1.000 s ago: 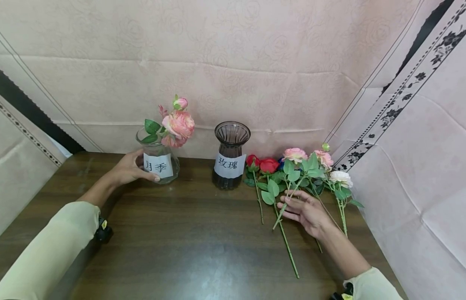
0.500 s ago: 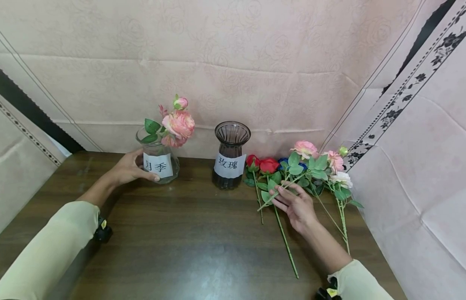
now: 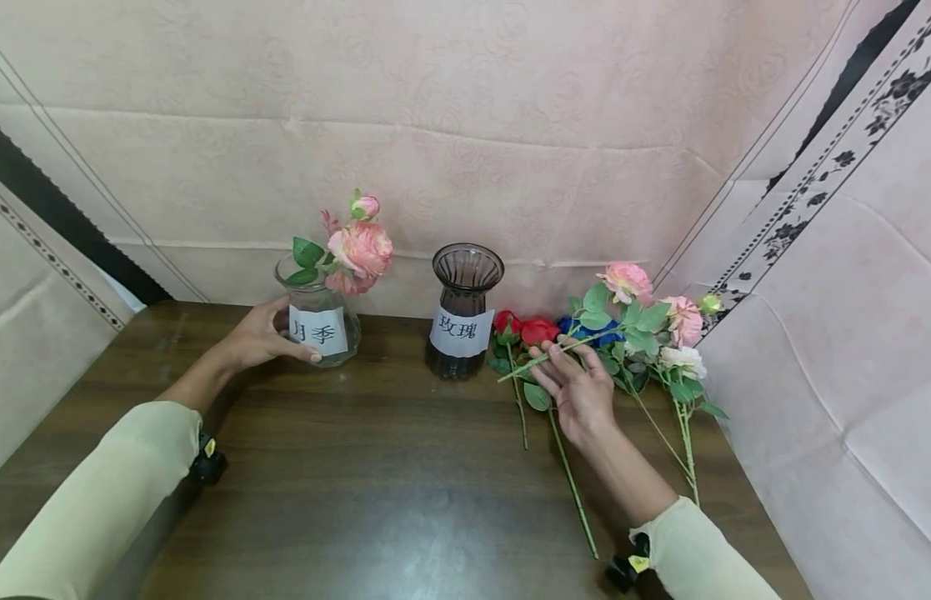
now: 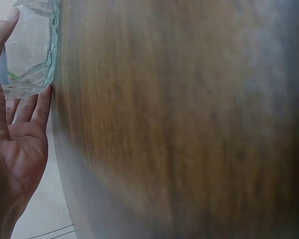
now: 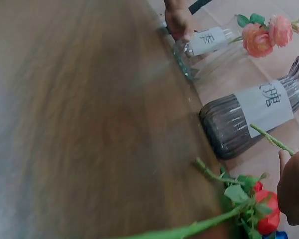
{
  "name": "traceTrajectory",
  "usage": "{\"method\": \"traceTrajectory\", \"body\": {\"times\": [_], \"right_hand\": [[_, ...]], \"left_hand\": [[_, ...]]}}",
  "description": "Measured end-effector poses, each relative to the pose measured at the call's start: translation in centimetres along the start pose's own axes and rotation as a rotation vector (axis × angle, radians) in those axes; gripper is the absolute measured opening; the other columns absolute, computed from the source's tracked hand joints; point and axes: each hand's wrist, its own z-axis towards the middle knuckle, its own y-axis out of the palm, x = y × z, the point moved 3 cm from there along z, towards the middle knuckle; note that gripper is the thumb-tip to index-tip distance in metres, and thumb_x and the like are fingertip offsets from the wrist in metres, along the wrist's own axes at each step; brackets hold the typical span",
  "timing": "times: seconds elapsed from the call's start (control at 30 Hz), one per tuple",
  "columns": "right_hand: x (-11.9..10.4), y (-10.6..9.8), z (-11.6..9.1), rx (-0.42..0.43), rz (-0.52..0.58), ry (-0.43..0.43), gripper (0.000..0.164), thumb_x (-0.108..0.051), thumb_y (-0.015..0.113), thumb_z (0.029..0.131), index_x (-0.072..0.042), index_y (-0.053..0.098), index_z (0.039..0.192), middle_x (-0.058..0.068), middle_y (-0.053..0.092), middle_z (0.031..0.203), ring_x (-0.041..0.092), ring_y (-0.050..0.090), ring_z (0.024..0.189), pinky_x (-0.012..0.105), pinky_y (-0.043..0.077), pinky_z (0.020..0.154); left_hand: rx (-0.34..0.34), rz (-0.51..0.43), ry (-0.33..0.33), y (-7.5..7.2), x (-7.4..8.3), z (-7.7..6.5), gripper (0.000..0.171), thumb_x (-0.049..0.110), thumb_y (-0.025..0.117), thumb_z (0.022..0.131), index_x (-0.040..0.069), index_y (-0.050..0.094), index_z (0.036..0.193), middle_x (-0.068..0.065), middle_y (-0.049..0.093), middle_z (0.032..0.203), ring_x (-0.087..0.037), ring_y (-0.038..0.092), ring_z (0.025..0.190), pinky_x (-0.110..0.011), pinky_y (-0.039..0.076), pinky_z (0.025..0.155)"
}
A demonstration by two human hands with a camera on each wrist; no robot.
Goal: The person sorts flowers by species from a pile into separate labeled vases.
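My left hand [image 3: 257, 340] grips a clear glass vase [image 3: 350, 337] by its left side, thumb across the front. The vase bears a white label with dark characters, and a pink artificial flower [image 3: 362, 250] stands in it. In the left wrist view, fingers [image 4: 40, 110] curve behind the glass. Above the loose flowers, my right hand [image 3: 583, 402] pinches the stem of another pink artificial flower [image 3: 626, 282]. Its two blooms and a bud point right, while the stem's bare end points left. A dark ribbed glass vase [image 3: 457, 364], also labelled, stands between the hands.
Red roses [image 3: 540, 331], a blue flower [image 3: 604, 335] and a white flower [image 3: 683, 361] lie at the table's back right, stems toward the front. Patterned cloth [image 3: 465, 125] hangs behind the wooden table [image 3: 405, 467] and along both sides.
My right hand has moved left and upward with the pink flower, lifting it off the pile. The stem has tilted closer to level. My left hand and the vase stay put.
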Motion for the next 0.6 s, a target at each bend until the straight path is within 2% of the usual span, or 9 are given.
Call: {"method": "traceTrajectory", "body": {"times": [0.17,0.4,0.6], "right_hand": [[0.0,1.4,0.0,0.003,0.058,-0.041,0.014,0.001,0.069,0.109,-0.011,0.071,0.117,0.005,0.088,0.100,0.023,0.087,0.098,0.043,0.071,0.092],[0.7,3.6,-0.8,-0.010,0.060,-0.132,0.015,0.002,0.069,0.110,-0.012,0.068,0.113,0.006,0.088,0.101,0.022,0.087,0.098,0.044,0.071,0.091],[1.6,5.3,-1.7,-0.018,0.073,-0.159,0.016,0.003,0.069,0.109,-0.013,0.068,0.111,0.008,0.088,0.106,0.024,0.087,0.099,0.045,0.071,0.093]], "left_hand": [[-0.001,-0.009,-0.006,0.0,0.0,0.1,0.105,0.016,0.103,0.082,0.010,0.045,0.169,-0.022,0.071,0.147,-0.008,0.069,0.118,-0.016,0.056,0.097],[-0.003,-0.007,-0.017,0.1,-0.1,0.0,0.106,0.017,0.103,0.083,0.011,0.044,0.170,-0.023,0.071,0.147,-0.007,0.069,0.117,-0.017,0.057,0.096],[-0.002,-0.011,-0.011,0.0,0.0,0.0,0.107,0.016,0.104,0.082,0.009,0.044,0.170,-0.023,0.071,0.147,-0.005,0.070,0.115,-0.017,0.057,0.096]]}}
